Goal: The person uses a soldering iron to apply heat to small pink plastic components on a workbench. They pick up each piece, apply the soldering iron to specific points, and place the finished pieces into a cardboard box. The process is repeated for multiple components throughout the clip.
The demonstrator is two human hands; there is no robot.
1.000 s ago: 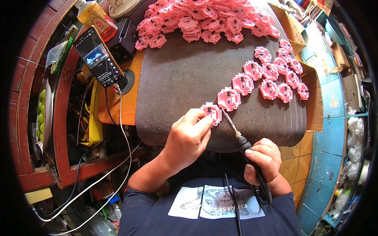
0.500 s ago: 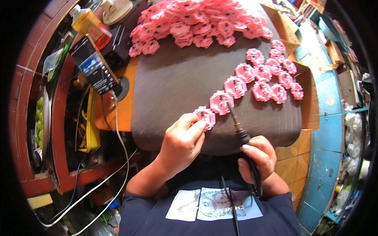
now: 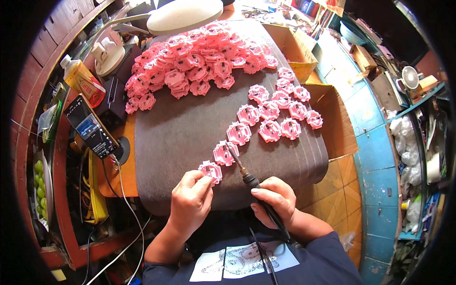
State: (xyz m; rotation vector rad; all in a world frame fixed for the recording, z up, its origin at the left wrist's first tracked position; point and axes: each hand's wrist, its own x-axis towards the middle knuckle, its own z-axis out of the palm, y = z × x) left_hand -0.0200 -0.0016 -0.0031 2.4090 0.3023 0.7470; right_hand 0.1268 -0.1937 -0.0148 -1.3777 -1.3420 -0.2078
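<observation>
Near the front edge of the dark mat (image 3: pixel 180 133), my left hand (image 3: pixel 192 197) pinches the edge of a small pink plastic piece (image 3: pixel 211 172). Held like a pen in my right hand (image 3: pixel 275 202) is a soldering iron (image 3: pixel 251 180) with a black handle and cord. Its tip reaches the neighbouring pink piece (image 3: pixel 223 154), which has small dark parts in its middle; whether it touches cannot be told. Several more such pieces (image 3: pixel 269 110) lie in slanting rows toward the right. A large heap of pink pieces (image 3: pixel 194 66) covers the far part of the mat.
A phone (image 3: pixel 90 126) stands on a round-based holder at the left, beside a bottle (image 3: pixel 83 80) and a white cable (image 3: pixel 124 190). A white lamp (image 3: pixel 185 16) overhangs the heap. Cardboard boxes (image 3: pixel 332 118) adjoin the mat's right side, before a blue tiled ledge (image 3: pixel 380 161).
The view has shifted, bringing in the lamp and more of the far end. Against the pieces, my left hand and the soldering iron keep nearly the same places.
</observation>
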